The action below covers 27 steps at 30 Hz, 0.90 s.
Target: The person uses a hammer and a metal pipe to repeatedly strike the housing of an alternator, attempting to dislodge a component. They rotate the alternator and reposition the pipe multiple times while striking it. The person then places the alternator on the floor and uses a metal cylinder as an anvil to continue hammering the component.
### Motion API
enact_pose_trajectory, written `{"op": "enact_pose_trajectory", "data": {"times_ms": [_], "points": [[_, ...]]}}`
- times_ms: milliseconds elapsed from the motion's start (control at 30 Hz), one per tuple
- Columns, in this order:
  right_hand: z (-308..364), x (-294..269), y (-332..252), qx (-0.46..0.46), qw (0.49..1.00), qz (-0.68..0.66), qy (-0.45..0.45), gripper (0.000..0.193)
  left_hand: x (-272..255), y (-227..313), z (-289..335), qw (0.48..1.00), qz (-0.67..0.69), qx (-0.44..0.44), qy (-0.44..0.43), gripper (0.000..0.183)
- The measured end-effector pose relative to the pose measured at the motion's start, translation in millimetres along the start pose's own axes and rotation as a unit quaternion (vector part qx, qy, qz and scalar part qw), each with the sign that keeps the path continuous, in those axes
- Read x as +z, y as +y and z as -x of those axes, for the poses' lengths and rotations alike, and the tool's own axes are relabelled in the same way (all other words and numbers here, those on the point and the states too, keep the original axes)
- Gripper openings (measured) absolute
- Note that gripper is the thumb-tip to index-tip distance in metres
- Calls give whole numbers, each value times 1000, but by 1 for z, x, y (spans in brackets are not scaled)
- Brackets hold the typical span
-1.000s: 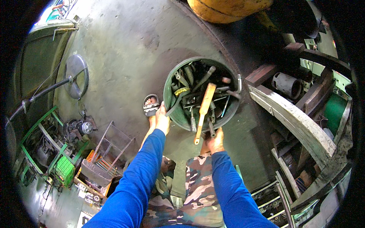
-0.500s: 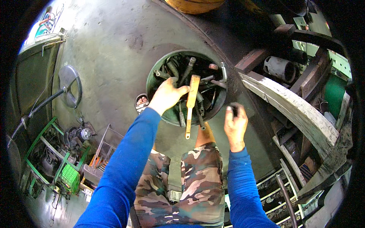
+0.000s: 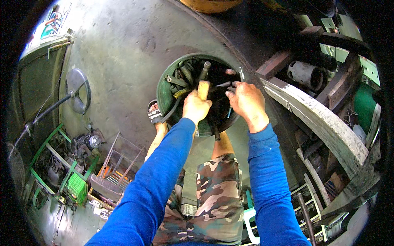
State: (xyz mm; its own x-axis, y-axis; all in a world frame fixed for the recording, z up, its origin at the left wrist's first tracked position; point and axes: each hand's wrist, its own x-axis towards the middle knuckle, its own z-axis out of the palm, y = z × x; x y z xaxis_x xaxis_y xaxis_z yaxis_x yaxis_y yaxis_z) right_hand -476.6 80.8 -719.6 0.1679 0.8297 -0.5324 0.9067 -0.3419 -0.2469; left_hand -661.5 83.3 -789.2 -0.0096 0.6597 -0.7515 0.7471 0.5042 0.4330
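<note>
A round green tub (image 3: 163, 92) full of metal tools stands on the floor in front of my legs. My left hand (image 3: 197, 107) is closed around a flat yellow paddle-shaped tool (image 3: 203, 89), whose broad end shows above my fingers; its thin end is hidden. Over the tub's right side, my right hand (image 3: 247, 100) has its fingers curled in among the tools, and what they hold is not plain. A shiny metal bar (image 3: 241, 74) stands up just beyond it. Near the tub's middle, a tool with a round-ended handle (image 3: 205, 69) points upward. A curved dark hose (image 3: 171, 110) lies at the left rim.
To the right, a thick curved beam (image 3: 324, 123) runs beside a grey cylinder (image 3: 303, 75). A steering wheel on a shaft (image 3: 78, 90) stands at the left, with a green metal frame (image 3: 49, 151) and a green crate (image 3: 77, 189) below it. My sandalled foot (image 3: 154, 111) is beside the tub.
My left hand has moved right and down onto the yellow paddle-shaped tool and closed on it. My right hand has moved up and left, from beside the tub to over its right side.
</note>
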Motion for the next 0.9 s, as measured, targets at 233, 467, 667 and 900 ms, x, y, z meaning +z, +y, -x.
{"op": "enact_pose_trajectory", "data": {"times_ms": [233, 467, 667, 900], "points": [[60, 29, -37, -1, 999, 10, 50, 30, -89, -52, 59, 917, 388, -54, -73, 36], [97, 39, -63, 50, 997, -20, 51, 41, -106, -86, 94, 827, 439, -295, -191, 35], [97, 32, -71, 78, 996, -28, 15, 50, -69, -85, 81, 771, 515, -301, -224, 37], [105, 25, -59, 52, 983, -167, -49, 58, -2, -26, 58, 788, 539, -259, -143, 47]]}}
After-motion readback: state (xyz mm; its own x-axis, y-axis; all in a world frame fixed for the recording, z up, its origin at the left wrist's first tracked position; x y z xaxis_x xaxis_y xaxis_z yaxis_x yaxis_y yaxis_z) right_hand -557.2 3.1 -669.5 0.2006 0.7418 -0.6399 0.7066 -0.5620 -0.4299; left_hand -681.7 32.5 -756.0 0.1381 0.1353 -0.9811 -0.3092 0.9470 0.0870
